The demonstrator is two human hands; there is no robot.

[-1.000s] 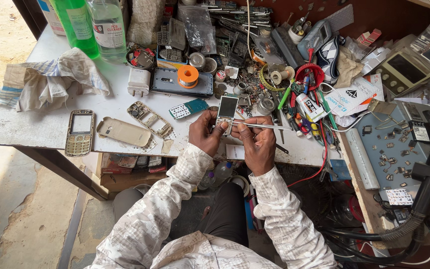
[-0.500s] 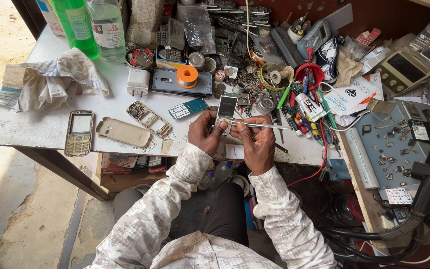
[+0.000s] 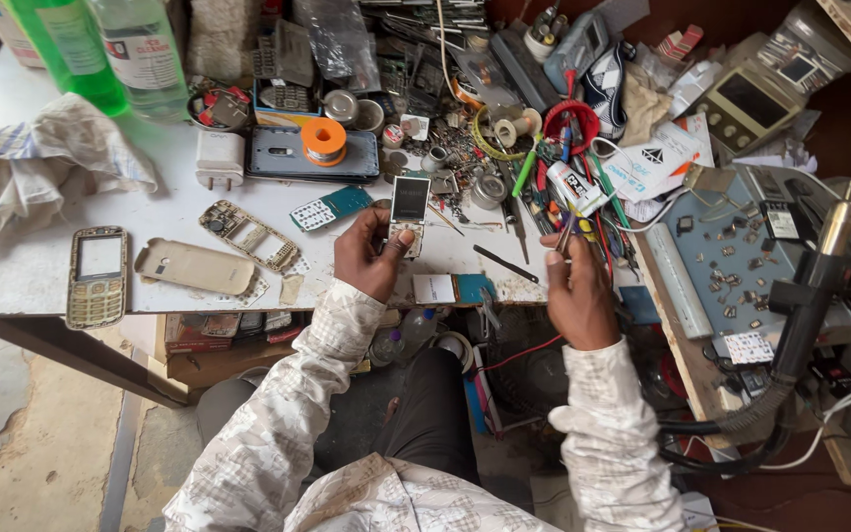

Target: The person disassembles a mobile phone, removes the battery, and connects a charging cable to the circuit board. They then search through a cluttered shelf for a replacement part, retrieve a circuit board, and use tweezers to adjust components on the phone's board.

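Your left hand (image 3: 371, 258) pinches a small phone board with its screen (image 3: 408, 210) just above the white workbench (image 3: 32, 266), near its front edge. It looks light, thin and fragile, so grip its edges, not the glass. Your right hand (image 3: 575, 296) is closed around slim tweezers (image 3: 565, 234).

Small phone board with screen (image 3: 407, 211) held upright in left hand (image 3: 368, 258), frame centre; thin tool (image 3: 565, 234) pinched in right hand (image 3: 575, 298); cluttered white surface (image 3: 150, 212) beneath.
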